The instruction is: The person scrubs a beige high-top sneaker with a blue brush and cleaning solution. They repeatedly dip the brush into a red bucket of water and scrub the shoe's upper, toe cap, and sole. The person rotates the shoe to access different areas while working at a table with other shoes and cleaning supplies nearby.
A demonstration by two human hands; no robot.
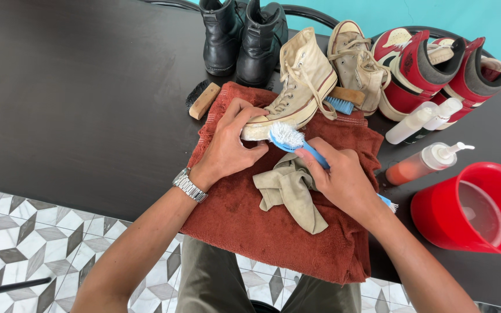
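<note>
left hand (227,148) grips sneaker (297,87) toe, shoe running toward desk's far edge; right hand (343,179) clutches brush (290,138), bristles at toe.

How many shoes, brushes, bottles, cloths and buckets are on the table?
Shoes: 6, two black boots, two cream sneakers, two red sneakers
Brushes: 3, one blue brush in the right hand
Bottles: 3
Cloths: 2
Buckets: 1
Total: 15

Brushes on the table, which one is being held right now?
The blue-handled brush with white bristles, gripped in the right hand. The two wooden brushes lie untouched near the shoes.
</note>
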